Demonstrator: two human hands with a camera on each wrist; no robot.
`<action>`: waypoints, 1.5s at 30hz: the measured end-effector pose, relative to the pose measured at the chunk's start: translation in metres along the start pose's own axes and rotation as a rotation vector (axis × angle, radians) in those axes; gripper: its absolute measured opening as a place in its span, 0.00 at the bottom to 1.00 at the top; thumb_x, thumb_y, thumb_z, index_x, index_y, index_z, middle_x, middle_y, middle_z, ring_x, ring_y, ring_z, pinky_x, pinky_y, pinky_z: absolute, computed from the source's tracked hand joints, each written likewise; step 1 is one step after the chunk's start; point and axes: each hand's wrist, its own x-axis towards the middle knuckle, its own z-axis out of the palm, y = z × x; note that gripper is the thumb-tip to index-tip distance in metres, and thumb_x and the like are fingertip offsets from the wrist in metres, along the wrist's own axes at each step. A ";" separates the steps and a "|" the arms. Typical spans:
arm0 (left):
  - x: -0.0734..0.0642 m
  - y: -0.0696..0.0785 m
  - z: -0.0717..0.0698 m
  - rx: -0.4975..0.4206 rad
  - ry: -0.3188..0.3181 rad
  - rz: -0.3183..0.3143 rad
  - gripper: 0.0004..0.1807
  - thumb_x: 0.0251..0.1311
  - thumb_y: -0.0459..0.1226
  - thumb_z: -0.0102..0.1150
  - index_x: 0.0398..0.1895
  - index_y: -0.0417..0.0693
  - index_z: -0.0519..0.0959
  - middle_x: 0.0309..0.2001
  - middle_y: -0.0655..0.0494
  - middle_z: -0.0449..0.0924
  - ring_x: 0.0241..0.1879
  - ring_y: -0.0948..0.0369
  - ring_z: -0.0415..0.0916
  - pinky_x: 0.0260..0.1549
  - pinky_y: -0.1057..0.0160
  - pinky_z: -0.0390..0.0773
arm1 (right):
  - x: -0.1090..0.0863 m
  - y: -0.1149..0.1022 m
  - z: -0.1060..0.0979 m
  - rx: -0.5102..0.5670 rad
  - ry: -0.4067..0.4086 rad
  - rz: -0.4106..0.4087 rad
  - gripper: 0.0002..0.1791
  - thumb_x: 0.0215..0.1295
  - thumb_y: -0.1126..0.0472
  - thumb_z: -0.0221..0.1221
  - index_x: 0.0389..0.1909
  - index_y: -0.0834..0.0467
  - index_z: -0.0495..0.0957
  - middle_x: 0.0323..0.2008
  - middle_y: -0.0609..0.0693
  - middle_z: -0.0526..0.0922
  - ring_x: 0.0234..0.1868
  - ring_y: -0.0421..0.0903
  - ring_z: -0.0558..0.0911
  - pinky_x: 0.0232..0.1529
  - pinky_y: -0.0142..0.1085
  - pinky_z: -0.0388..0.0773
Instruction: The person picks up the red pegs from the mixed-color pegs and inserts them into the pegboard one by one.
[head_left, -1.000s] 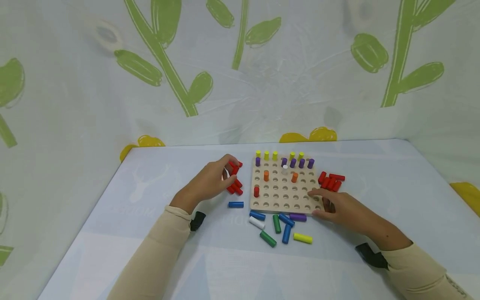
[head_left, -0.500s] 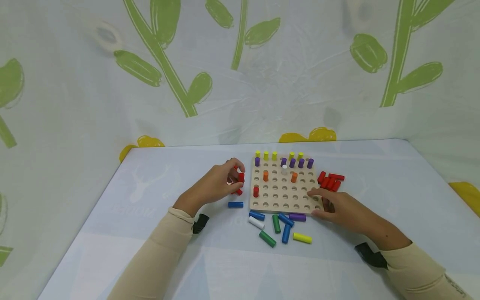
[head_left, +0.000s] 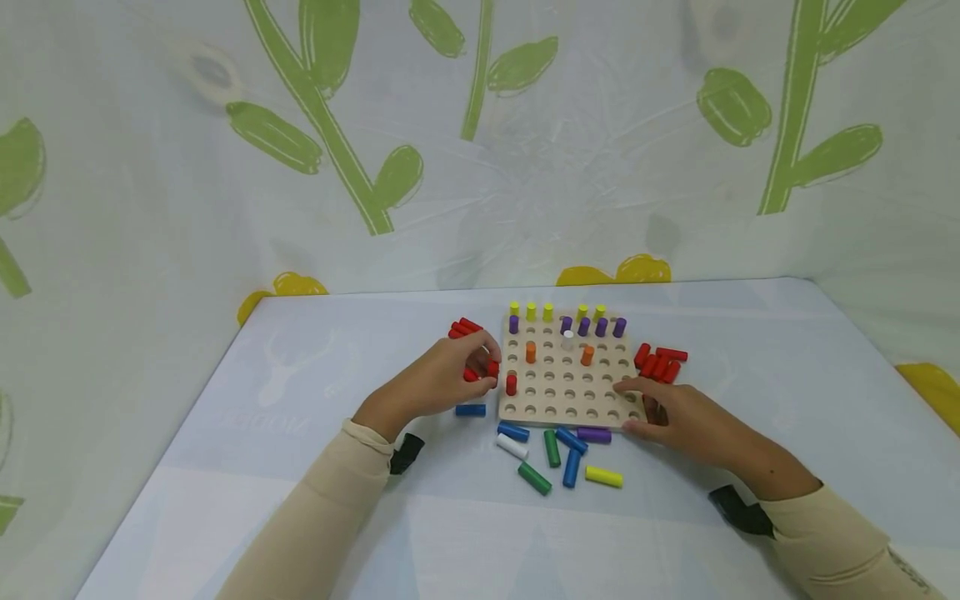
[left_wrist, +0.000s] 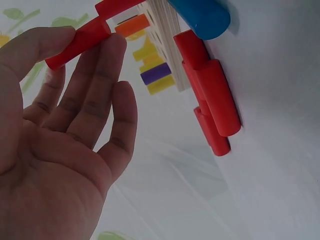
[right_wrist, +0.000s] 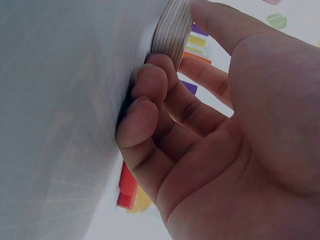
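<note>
The left grip (head_left: 442,377) has advanced rightward to just beside the left edge of the pegboard (head_left: 540,402), uncovering part of the loose red pegs (head_left: 472,323) left of the pegboard. This grip is closed to about one peg's thickness: thumb and fingertips pinch the held red peg (left_wrist: 80,42). Judged meaning: pick-up of this peg is complete; its seating is outstanding. The blue peg (head_left: 470,410) lies on the counter (head_left: 450,533), left of the pegboard's near left corner. The held red peg is clear of the holes, just left of the upright red peg (head_left: 511,385) in the pegboard's leftmost column. The mixed pegs (head_left: 552,448) in front of the pegboard's near edge are unchanged. Other red pegs (head_left: 671,354) lie beside the pegboard's right edge. The right grip (head_left: 686,421) has not moved: partly closed, thumb and fingers on the pegboard's near right corner, apparently steadying it
</note>
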 end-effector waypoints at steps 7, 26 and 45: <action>0.000 0.001 0.003 -0.033 -0.036 0.022 0.14 0.59 0.38 0.70 0.44 0.55 0.75 0.40 0.63 0.83 0.42 0.65 0.81 0.45 0.66 0.84 | 0.000 0.000 0.000 -0.001 0.003 -0.004 0.34 0.60 0.49 0.70 0.66 0.51 0.73 0.25 0.47 0.70 0.30 0.42 0.70 0.24 0.29 0.67; -0.002 0.011 0.011 0.075 -0.112 0.004 0.14 0.58 0.38 0.71 0.45 0.57 0.78 0.39 0.66 0.85 0.41 0.67 0.80 0.47 0.67 0.81 | -0.001 -0.001 0.000 0.010 -0.010 0.006 0.34 0.60 0.48 0.69 0.67 0.50 0.72 0.25 0.47 0.70 0.30 0.43 0.71 0.24 0.29 0.67; 0.001 0.009 0.019 0.124 -0.117 0.055 0.13 0.58 0.38 0.72 0.43 0.57 0.79 0.37 0.67 0.84 0.40 0.67 0.79 0.48 0.65 0.80 | -0.001 -0.002 -0.001 -0.013 0.004 -0.006 0.34 0.59 0.49 0.70 0.66 0.51 0.73 0.24 0.47 0.70 0.30 0.42 0.71 0.24 0.29 0.68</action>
